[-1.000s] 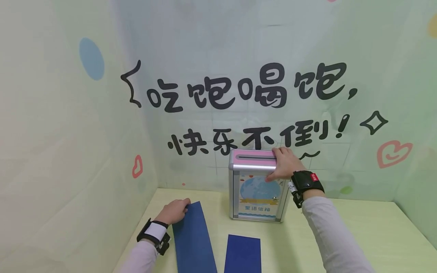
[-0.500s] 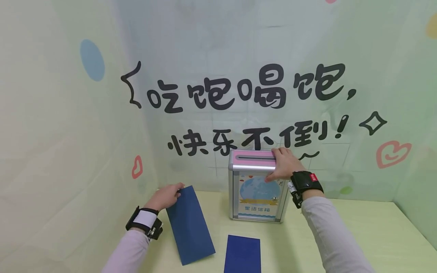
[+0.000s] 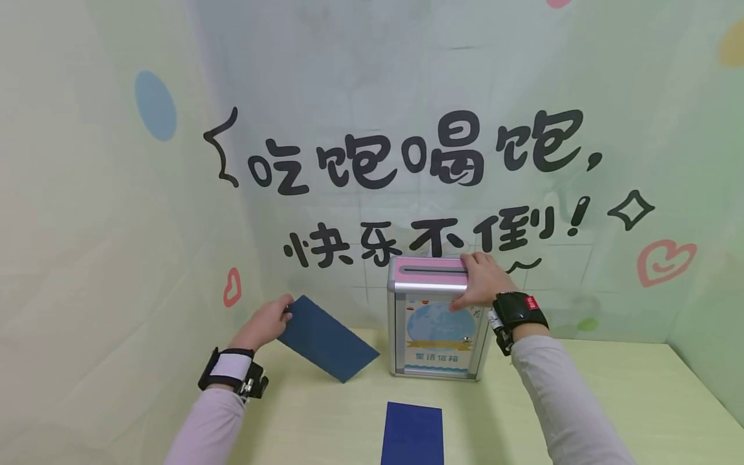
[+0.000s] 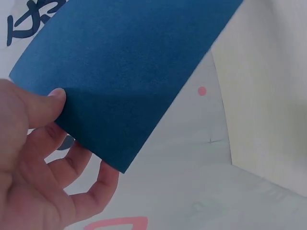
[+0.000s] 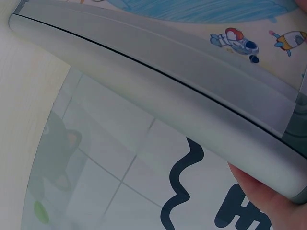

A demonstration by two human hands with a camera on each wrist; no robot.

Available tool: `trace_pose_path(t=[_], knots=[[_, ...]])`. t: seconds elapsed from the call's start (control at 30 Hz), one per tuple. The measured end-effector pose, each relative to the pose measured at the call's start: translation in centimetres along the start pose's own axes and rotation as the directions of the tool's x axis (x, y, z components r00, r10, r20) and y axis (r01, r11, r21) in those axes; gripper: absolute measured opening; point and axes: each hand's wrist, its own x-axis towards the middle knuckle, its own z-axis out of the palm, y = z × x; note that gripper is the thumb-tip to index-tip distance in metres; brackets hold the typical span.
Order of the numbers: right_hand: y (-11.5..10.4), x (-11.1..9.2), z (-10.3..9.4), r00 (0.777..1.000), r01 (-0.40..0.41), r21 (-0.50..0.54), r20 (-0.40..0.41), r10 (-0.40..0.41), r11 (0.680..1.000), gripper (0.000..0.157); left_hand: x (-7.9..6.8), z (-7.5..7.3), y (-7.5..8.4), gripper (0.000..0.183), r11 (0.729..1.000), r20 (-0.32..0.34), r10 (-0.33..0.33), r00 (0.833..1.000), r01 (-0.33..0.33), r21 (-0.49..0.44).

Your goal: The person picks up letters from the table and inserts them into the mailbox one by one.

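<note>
My left hand [image 3: 263, 325] pinches one end of a blue paper envelope [image 3: 328, 339], thumb on its near face and fingers behind. In the left wrist view the envelope [image 4: 120, 72] slants up and away from the hand. It is raised off the table, with its free end pointing toward the mailbox [image 3: 438, 336]. That silver-framed mailbox stands upright, with a pink top, a slot and a globe picture on its front. My right hand [image 3: 487, 281] grips its top right corner. In the right wrist view the mailbox's silver side [image 5: 158, 81] fills much of the picture.
A darker blue envelope [image 3: 413, 433] lies flat on the pale table [image 3: 604, 400] in front of the mailbox, cut off by the lower picture edge. A printed wall [image 3: 360, 77] rises behind, and another [image 3: 104, 258] stands close by the left arm.
My left hand has lifted the envelope off the table, moving up and slightly left. The envelope has swung so its free end points right. My right hand keeps its grip on the mailbox.
</note>
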Motion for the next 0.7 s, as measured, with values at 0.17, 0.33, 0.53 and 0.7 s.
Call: trace_pose_path(t=[0.17, 0.33, 0.53, 0.7], knots=[[0.0, 0.0, 0.0, 1.0, 0.002, 0.001, 0.003, -0.002, 1.0, 0.105, -0.5, -0.3, -0.6, 0.026, 0.997, -0.03, -0.036, 0.999, 0.034, -0.071], [-0.1, 0.0, -0.1, 1.0, -0.001, 0.004, 0.006, 0.001, 1.0, 0.105, -0.9, -0.7, -1.1, 0.036, 0.983, -0.027, -0.09, 0.996, 0.085, -0.164], [-0.1, 0.0, -0.1, 1.0, -0.005, 0.007, 0.008, 0.005, 1.0, 0.105, -1.2, -1.3, -1.2, 0.051, 0.955, -0.044, -0.165, 0.985, 0.148, -0.258], [-0.1, 0.0, -0.1, 1.0, -0.003, 0.006, 0.006, 0.003, 1.0, 0.105, -1.3, -1.8, -1.2, 0.045, 0.927, -0.073, -0.196, 0.978, 0.161, -0.338]])
